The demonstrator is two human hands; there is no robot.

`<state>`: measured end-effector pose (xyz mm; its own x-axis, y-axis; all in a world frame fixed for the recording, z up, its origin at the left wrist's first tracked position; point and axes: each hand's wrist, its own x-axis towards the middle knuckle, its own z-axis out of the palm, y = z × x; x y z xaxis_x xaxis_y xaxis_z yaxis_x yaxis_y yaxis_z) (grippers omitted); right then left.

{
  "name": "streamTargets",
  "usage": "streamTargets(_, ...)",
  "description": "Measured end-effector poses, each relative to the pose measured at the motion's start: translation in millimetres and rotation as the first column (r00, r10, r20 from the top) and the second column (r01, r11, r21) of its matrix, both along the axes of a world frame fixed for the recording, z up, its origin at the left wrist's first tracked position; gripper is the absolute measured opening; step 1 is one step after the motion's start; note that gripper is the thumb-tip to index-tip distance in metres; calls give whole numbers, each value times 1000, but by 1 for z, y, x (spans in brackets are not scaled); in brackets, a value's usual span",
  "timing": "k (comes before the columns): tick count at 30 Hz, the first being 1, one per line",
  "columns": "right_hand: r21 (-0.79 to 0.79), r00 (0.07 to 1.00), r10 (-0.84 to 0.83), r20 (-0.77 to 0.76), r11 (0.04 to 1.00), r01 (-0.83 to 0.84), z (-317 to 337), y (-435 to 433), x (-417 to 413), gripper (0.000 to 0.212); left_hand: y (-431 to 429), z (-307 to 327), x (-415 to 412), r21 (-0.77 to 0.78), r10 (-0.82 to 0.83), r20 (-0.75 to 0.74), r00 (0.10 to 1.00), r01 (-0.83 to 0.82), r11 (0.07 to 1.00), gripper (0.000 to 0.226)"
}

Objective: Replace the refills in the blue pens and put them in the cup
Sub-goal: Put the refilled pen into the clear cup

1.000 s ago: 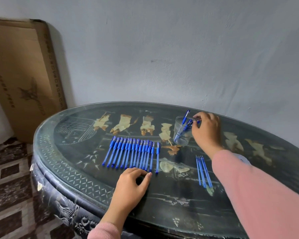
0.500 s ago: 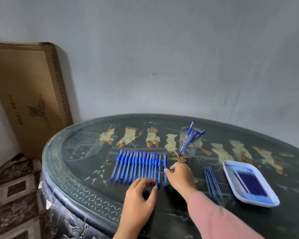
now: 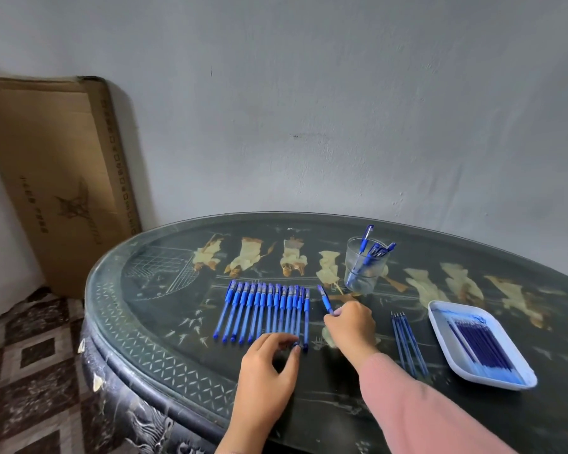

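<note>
Pen (image 3: 324, 299) pinched in my right grip (image 3: 350, 326), cap aimed at 11 o'clock; left grip (image 3: 269, 365) loose, fingers apart, at the row (image 3: 266, 309), near ends.

left hand (image 3: 269, 371): palm down, fingers (image 3: 292, 352) loosely bent, holding nothing | right hand (image 3: 350, 326): reached forward past the left, knuckles up, pinching one blue pen (image 3: 324, 299) | right forearm: pink sleeve (image 3: 423, 407)
</note>
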<state>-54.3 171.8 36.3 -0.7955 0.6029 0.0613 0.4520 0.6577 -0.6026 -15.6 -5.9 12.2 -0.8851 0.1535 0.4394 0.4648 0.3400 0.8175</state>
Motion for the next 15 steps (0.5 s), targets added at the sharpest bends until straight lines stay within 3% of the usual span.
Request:
streamTargets(4,-60,985,22,-171,998,-33,14,8,30,1,0,0,-1,22,4,-8,1000,-4,1000,15)
streamTargets(11,198,915,342,-214,933,-302,-16,22,114,10,1,3,1,19,-135,79,988,134,991,30)
streamTargets(15,186,886,400,-234,913,-363,-27,21,128,11,2,8,4,-86,-238,96,967,246,965,28)
